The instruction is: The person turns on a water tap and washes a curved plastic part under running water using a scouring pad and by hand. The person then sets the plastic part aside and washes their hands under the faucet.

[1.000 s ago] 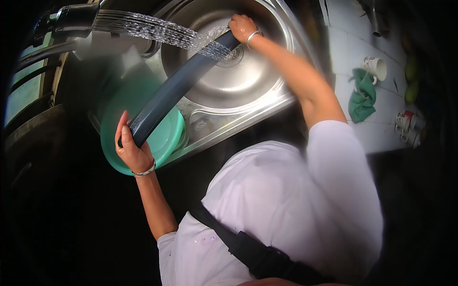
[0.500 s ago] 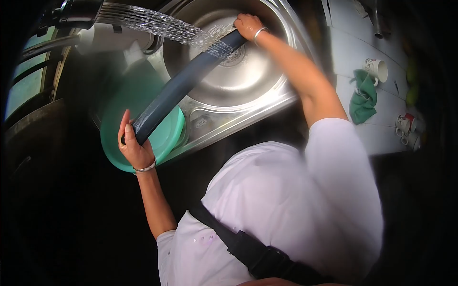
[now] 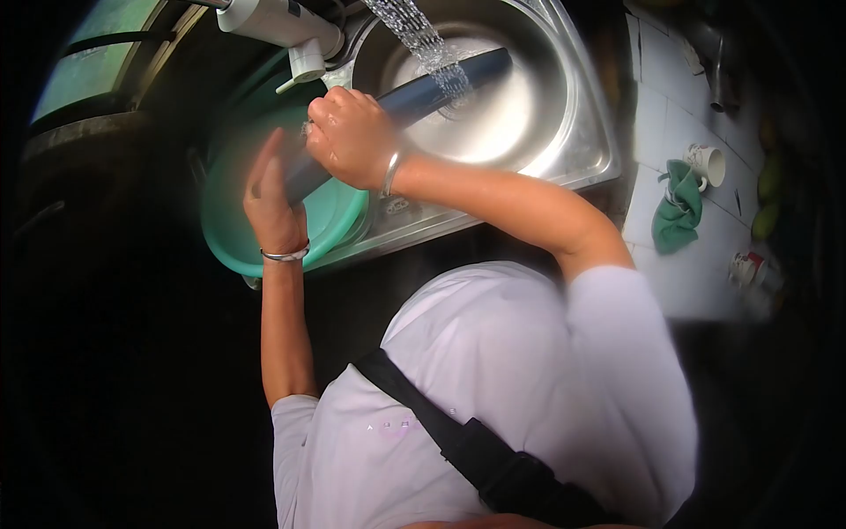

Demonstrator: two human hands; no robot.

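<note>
A long, dark blue-grey bar [image 3: 419, 99] slants across the round steel sink [image 3: 520, 145]. Its far end reaches over the basin, and a stream of water [image 3: 405, 31] strikes it there. My left hand [image 3: 275, 203] grips the near end, above a green plastic basin [image 3: 233, 251], with its fingers slightly blurred. Closed over the bar a little further up is my right hand [image 3: 348, 137], knuckles upward and wet. The exact kind of the bar does not show; part of it is hidden behind my right hand.
A white faucet body [image 3: 278, 26] stands at the sink's back left. On the white tiled counter [image 3: 656, 132] to the right are a green cloth [image 3: 677, 216], a white cup [image 3: 707, 165] and a red-and-white cup [image 3: 746, 267]. A window [image 3: 97, 57] is at upper left.
My right hand has slid from the bar's far end down toward my left hand. The view has shifted, so the spraying faucet head is now out of frame.
</note>
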